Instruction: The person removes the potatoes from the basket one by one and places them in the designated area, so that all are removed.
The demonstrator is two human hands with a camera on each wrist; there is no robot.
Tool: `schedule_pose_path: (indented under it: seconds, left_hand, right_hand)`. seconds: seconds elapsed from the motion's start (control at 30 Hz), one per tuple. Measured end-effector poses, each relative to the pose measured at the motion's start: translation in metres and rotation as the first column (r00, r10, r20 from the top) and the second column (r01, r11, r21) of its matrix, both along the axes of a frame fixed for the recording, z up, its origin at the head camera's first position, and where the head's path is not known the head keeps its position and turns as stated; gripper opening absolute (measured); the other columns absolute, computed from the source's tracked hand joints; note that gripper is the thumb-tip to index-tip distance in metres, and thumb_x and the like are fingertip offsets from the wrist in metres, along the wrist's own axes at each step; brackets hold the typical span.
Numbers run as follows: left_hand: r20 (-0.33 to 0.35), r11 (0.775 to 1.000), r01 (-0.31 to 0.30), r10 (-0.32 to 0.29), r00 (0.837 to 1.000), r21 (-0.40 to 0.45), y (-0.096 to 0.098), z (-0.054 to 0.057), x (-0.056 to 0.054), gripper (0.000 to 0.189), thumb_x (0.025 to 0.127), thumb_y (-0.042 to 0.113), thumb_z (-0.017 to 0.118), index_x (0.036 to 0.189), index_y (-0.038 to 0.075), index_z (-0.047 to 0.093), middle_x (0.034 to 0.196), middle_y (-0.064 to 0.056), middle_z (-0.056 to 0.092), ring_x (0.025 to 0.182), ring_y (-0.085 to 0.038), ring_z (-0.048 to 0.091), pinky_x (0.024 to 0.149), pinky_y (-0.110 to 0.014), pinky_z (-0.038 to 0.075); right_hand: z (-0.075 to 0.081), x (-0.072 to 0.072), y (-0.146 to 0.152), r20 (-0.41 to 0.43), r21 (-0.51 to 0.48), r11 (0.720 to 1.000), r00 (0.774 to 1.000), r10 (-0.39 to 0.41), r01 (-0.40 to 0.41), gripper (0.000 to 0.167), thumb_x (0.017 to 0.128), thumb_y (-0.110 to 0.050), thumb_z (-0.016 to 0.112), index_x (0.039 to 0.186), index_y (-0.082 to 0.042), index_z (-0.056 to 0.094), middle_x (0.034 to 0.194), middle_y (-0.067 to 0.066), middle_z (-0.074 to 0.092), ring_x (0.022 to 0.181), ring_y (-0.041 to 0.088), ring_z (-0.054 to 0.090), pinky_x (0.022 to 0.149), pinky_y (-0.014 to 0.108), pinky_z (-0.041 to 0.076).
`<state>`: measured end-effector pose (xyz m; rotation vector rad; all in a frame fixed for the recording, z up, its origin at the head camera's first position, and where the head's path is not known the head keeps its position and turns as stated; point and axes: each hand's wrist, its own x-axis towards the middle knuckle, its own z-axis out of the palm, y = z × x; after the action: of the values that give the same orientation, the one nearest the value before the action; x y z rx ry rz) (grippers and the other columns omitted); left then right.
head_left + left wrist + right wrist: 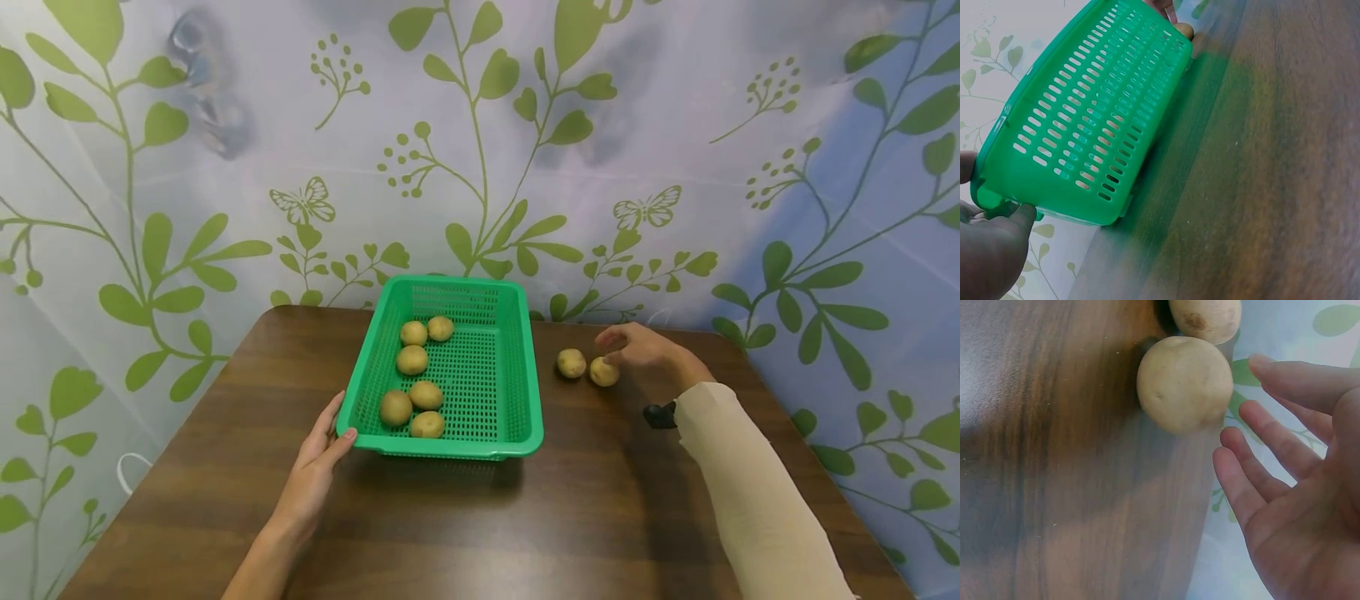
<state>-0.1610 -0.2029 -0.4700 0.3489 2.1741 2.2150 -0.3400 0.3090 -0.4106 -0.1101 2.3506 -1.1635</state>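
A green plastic basket (471, 447) stands on the table with several potatoes (412, 360) inside, mostly toward its left side. My left hand (317, 460) grips the near left corner of its rim, thumb on top; the left wrist view shows fingers (1019, 219) under the rim. To the right of the basket, two potatoes lie close together: one left potato (572, 363) and one right potato (603, 372). Above the right potato hovers my right hand (643, 346), fingers spread and holding nothing. In the right wrist view a gap shows between the fingertips (1230, 456) and the nearer potato (1185, 386).
The dark wooden table (450, 533) ends at the back against a pale curtain (487, 167) printed with green leaves. A black strap piece (660, 416) hangs at the right wrist. A white cord (129, 472) shows beyond the table's left edge.
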Motion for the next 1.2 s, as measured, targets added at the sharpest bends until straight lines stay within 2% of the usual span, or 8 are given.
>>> schedule_pose_path:
  seconds: [0.1, 0.2, 0.4, 0.5, 0.63, 0.77, 1.0, 1.2]
  left_hand:
    - [0.001, 1.000, -0.001, 0.001, 1.000, 0.003, 0.001, 0.000, 0.001, 0.066, 0.114, 0.022, 0.043, 0.166, 0.004, 0.007, 0.169, -0.018, 0.014, 0.153, -0.034, 0.013, 0.106, -0.011, 0.031]
    - [0.000, 1.000, 0.001, -0.001, 1.000, -0.003, 0.001, -0.001, 0.000, 0.066, 0.114, 0.022, 0.042, 0.166, 0.004, 0.007, 0.169, -0.018, 0.013, 0.153, -0.035, 0.012, 0.106, -0.011, 0.030]
    - [0.000, 1.000, 0.000, 0.000, 1.000, 0.000, 0.000, -0.002, 0.001, 0.065, 0.114, 0.021, 0.042, 0.166, 0.004, 0.007, 0.168, -0.019, 0.014, 0.152, -0.036, 0.014, 0.105, -0.011, 0.031]
    - [-0.005, 1.000, -0.002, 0.002, 1.000, 0.006, 0.000, -0.002, 0.001, 0.064, 0.114, 0.020, 0.042, 0.166, 0.004, 0.008, 0.168, -0.019, 0.015, 0.152, -0.035, 0.014, 0.105, -0.011, 0.031]
    - [-0.013, 1.000, 0.005, -0.005, 1.000, 0.012, -0.001, -0.002, 0.001, 0.064, 0.114, 0.020, 0.042, 0.166, 0.004, 0.007, 0.168, -0.020, 0.015, 0.152, -0.035, 0.015, 0.105, -0.011, 0.031]
    - [-0.016, 1.000, 0.007, -0.006, 1.000, 0.018, 0.000, -0.002, 0.001, 0.064, 0.114, 0.019, 0.041, 0.165, 0.002, 0.006, 0.167, -0.021, 0.016, 0.151, -0.036, 0.017, 0.105, -0.012, 0.032]
    - [-0.018, 1.000, 0.013, -0.013, 1.000, 0.018, 0.001, 0.000, 0.001, 0.065, 0.114, 0.019, 0.041, 0.165, 0.001, 0.005, 0.168, -0.021, 0.013, 0.152, -0.037, 0.014, 0.106, -0.011, 0.031]
    - [-0.024, 1.000, 0.018, -0.017, 1.000, 0.022, 0.001, 0.001, 0.001, 0.064, 0.114, 0.020, 0.041, 0.165, 0.002, 0.005, 0.168, -0.021, 0.012, 0.152, -0.037, 0.014, 0.106, -0.011, 0.032]
  right_hand:
    - [0.003, -0.004, -0.001, -0.079, 0.067, 0.995, 0.993, 0.083, -0.077, 0.049, 0.107, -0.009, 0.056, 0.153, -0.002, 0.040, 0.158, 0.025, 0.032, 0.145, 0.046, 0.029, 0.112, 0.065, 0.032]
    - [0.004, -0.007, -0.003, -0.191, 0.174, 0.974, 0.966, 0.175, -0.142, 0.047, 0.105, -0.011, 0.060, 0.148, 0.002, 0.048, 0.151, 0.029, 0.042, 0.136, 0.048, 0.042, 0.105, 0.062, 0.042]
    - [0.009, -0.001, -0.009, -0.101, 0.091, 0.993, 0.991, 0.084, -0.075, 0.049, 0.107, -0.014, 0.058, 0.153, -0.009, 0.042, 0.160, 0.017, 0.034, 0.146, 0.041, 0.032, 0.112, 0.062, 0.035]
    - [0.012, -0.002, -0.014, -0.127, 0.118, 0.988, 0.986, 0.110, -0.095, 0.049, 0.107, -0.015, 0.058, 0.153, -0.009, 0.043, 0.159, 0.017, 0.037, 0.145, 0.041, 0.034, 0.110, 0.061, 0.037]
    - [0.017, -0.009, -0.020, -0.228, 0.218, 0.959, 0.946, 0.229, -0.179, 0.048, 0.105, -0.017, 0.061, 0.150, -0.004, 0.049, 0.153, 0.021, 0.046, 0.139, 0.043, 0.043, 0.106, 0.059, 0.043]
    - [0.022, -0.015, -0.028, -0.275, 0.258, 0.936, 0.911, 0.308, -0.239, 0.047, 0.103, -0.017, 0.065, 0.146, -0.001, 0.053, 0.147, 0.021, 0.051, 0.135, 0.046, 0.047, 0.103, 0.058, 0.045]
    - [0.032, -0.018, -0.046, -0.294, 0.254, 0.923, 0.886, 0.359, -0.290, 0.044, 0.101, -0.009, 0.066, 0.143, 0.001, 0.056, 0.141, 0.021, 0.056, 0.129, 0.042, 0.053, 0.103, 0.057, 0.046]
    - [0.040, -0.017, -0.062, -0.277, 0.248, 0.916, 0.883, 0.379, -0.316, 0.046, 0.101, -0.012, 0.067, 0.145, -0.003, 0.055, 0.145, 0.019, 0.053, 0.131, 0.043, 0.052, 0.103, 0.056, 0.047]
